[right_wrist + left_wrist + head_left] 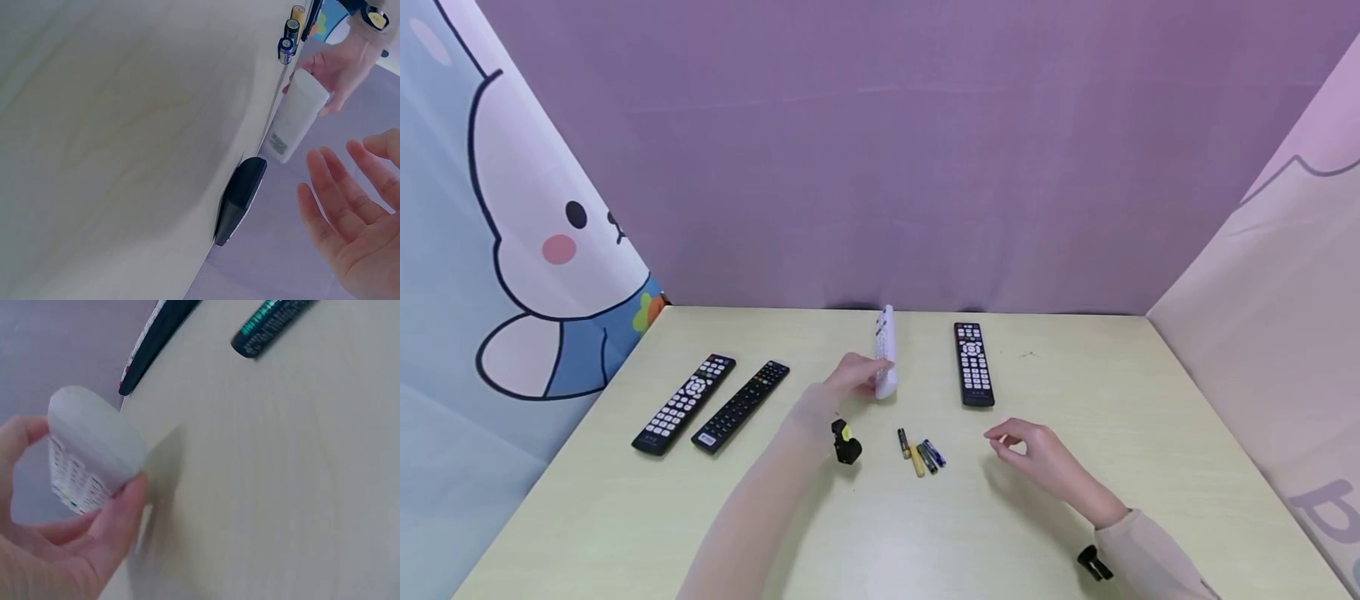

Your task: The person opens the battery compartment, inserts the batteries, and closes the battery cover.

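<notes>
My left hand (pixel 853 372) pinches a white remote control (pixel 886 337) between thumb and fingers. It is tilted on its edge, and its buttons (pixel 75 472) face the palm in the left wrist view. The right wrist view shows the pale back of the white remote (pixel 299 112). My right hand (pixel 1037 450) hovers above the table to the right, fingers loosely bent, holding nothing. Between the hands lie several small batteries (pixel 917 452) in a loose cluster. A black remote (pixel 974 365) with white buttons lies beyond my right hand.
Two more dark remotes lie at the left: one with white buttons (pixel 683 406) and one with black buttons (pixel 741 407). The pale table (pixel 887 542) ends at a purple cloth backdrop (pixel 880 167), with printed cloth on both sides.
</notes>
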`<state>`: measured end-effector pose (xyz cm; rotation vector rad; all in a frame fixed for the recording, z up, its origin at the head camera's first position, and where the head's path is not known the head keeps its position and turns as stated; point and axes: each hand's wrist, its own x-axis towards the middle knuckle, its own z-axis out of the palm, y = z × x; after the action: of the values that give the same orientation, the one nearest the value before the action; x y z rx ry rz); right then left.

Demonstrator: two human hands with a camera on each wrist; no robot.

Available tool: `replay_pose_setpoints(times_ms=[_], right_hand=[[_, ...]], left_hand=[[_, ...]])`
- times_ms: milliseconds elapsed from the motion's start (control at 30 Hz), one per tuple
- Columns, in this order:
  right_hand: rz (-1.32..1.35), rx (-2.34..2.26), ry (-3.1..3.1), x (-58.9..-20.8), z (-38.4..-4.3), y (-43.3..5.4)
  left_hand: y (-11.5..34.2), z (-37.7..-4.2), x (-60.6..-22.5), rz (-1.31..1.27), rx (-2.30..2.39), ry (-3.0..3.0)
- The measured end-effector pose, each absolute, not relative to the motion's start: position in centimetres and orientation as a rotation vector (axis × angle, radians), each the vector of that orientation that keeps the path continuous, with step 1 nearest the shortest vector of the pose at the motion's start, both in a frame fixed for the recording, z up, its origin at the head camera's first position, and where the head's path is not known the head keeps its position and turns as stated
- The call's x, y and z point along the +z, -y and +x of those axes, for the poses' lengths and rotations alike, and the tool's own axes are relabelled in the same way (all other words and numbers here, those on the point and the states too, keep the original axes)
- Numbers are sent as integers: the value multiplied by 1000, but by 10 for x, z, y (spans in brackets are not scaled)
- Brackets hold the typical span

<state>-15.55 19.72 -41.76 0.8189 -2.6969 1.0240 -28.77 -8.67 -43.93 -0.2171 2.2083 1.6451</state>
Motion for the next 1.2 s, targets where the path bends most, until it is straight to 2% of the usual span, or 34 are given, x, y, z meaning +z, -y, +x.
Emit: replay_pose_setpoints(times_ms=[300, 600, 900, 1200], right_hand=[[843, 1030, 2670, -420, -155, -197], [855, 1029, 2647, -421, -155, -193], [906, 1122, 2576, -414, -152, -183], [830, 1202, 2485, -405, -147, -167]], left_hand=[[95, -276, -441, -126, 1992, -1878], [90, -253, -424, 21, 2260, -1656], [93, -223, -409, 178, 2018, -1987], [88, -196, -392, 380, 2001, -1956]])
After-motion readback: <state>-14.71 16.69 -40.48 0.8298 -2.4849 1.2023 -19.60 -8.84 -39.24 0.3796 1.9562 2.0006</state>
